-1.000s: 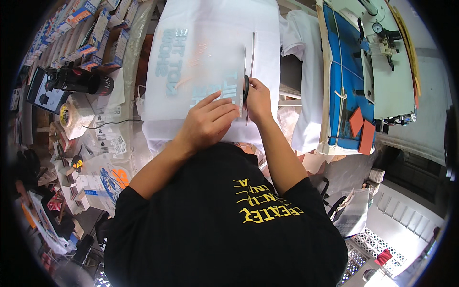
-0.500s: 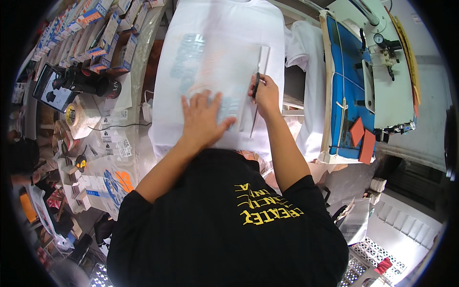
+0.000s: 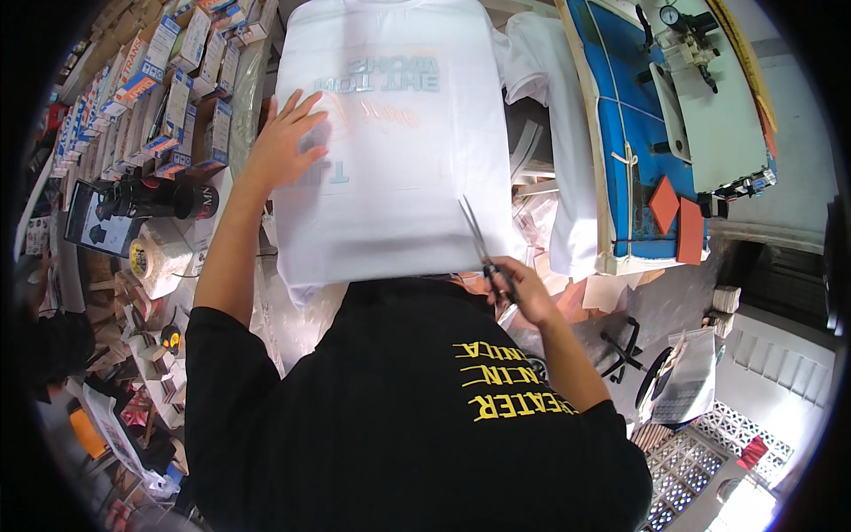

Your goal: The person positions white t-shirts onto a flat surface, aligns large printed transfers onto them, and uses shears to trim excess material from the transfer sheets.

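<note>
A white T-shirt (image 3: 381,235) lies spread out in front of me. On its upper part rests a translucent film sheet (image 3: 412,160) with pale blue-grey lettering and an orange script line. My left hand (image 3: 288,146) is at the left edge of the sheet, fingers spread and nothing gripped. Dark-handled scissors (image 3: 480,238) are in my right hand (image 3: 521,285), close to the shirt's lower right corner. Their long, slim blades are slightly apart and point up toward the sheet. Part of the sheet's left side is hidden under my left hand.
Boxes (image 3: 164,115) crowd the left, above a tablet (image 3: 93,217) and a tape roll (image 3: 155,257). At right, another white garment (image 3: 554,160) hangs beside a blue-topped press (image 3: 634,160) carrying two red-orange pads (image 3: 689,232). A wheeled stand (image 3: 625,350) is at lower right.
My right hand has moved down with the scissors, away from the sheet's right edge. My left hand has slid up and left. The loose strip beside the sheet no longer shows there.
</note>
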A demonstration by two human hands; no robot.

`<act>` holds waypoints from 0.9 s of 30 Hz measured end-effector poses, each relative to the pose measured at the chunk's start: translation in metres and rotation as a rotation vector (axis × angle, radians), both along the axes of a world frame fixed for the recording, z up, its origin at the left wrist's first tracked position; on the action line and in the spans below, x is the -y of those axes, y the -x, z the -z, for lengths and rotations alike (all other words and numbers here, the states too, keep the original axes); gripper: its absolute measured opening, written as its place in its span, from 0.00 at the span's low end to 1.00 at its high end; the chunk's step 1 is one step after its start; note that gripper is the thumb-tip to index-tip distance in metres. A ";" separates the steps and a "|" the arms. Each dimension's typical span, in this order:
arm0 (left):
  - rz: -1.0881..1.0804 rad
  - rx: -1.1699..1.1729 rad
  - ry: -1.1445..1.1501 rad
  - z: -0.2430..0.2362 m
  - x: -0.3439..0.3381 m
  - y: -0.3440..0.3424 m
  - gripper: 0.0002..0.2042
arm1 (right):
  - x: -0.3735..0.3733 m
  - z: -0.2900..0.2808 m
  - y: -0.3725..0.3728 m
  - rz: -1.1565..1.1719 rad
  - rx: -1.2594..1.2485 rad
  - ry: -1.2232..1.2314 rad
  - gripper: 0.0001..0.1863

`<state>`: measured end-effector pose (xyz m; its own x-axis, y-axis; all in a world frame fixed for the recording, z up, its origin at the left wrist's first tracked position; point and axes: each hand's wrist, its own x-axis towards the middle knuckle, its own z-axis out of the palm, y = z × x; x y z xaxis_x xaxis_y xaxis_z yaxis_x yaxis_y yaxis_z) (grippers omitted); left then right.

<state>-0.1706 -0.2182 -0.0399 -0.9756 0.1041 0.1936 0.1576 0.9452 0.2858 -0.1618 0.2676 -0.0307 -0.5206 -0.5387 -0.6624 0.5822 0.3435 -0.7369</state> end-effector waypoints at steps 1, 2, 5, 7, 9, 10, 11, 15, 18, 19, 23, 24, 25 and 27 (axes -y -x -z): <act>0.011 -0.031 -0.077 -0.001 -0.014 0.007 0.26 | 0.012 -0.004 -0.009 0.050 0.046 0.007 0.22; 0.022 -0.056 -0.154 -0.003 -0.033 0.011 0.26 | 0.022 0.002 -0.016 0.100 0.043 0.055 0.22; 0.155 -0.089 -0.256 0.001 -0.109 0.018 0.25 | 0.059 0.020 -0.018 0.226 0.001 0.136 0.24; 0.187 -0.060 -0.266 0.007 -0.146 0.015 0.24 | 0.081 0.014 -0.016 0.257 -0.049 0.080 0.24; 0.145 -0.100 -0.264 0.017 -0.161 0.013 0.22 | 0.093 0.007 -0.015 0.281 -0.028 0.091 0.25; 0.123 -0.122 -0.261 0.022 -0.164 0.012 0.21 | 0.095 0.006 -0.014 0.292 -0.018 0.098 0.26; 0.123 -0.134 -0.262 0.024 -0.166 0.012 0.20 | 0.095 0.007 -0.013 0.260 -0.044 0.082 0.27; 0.132 -0.171 -0.262 0.029 -0.168 0.012 0.17 | 0.097 0.007 -0.013 0.232 -0.098 0.027 0.27; 0.133 -0.184 -0.263 0.030 -0.168 0.011 0.15 | 0.097 0.006 -0.013 0.229 -0.101 0.019 0.27; 0.132 -0.188 -0.263 0.030 -0.168 0.011 0.15 | 0.097 0.004 -0.013 0.231 -0.100 0.015 0.27; 0.134 -0.185 -0.269 0.030 -0.168 0.012 0.15 | 0.098 0.004 -0.013 0.241 -0.086 0.004 0.26; 0.134 -0.184 -0.271 0.030 -0.168 0.012 0.15 | 0.098 0.006 -0.013 0.240 -0.090 0.007 0.26; 0.134 -0.183 -0.274 0.030 -0.168 0.012 0.15 | 0.098 0.007 -0.014 0.238 -0.094 0.010 0.26; 0.138 -0.183 -0.271 0.030 -0.167 0.012 0.14 | 0.098 0.009 -0.014 0.239 -0.099 0.008 0.26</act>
<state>-0.1829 -0.0510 -0.0695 -0.9025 0.1532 0.4025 0.3501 0.8052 0.4786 -0.1480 0.1699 -0.0399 -0.6958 -0.3976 -0.5981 0.5713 0.1984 -0.7964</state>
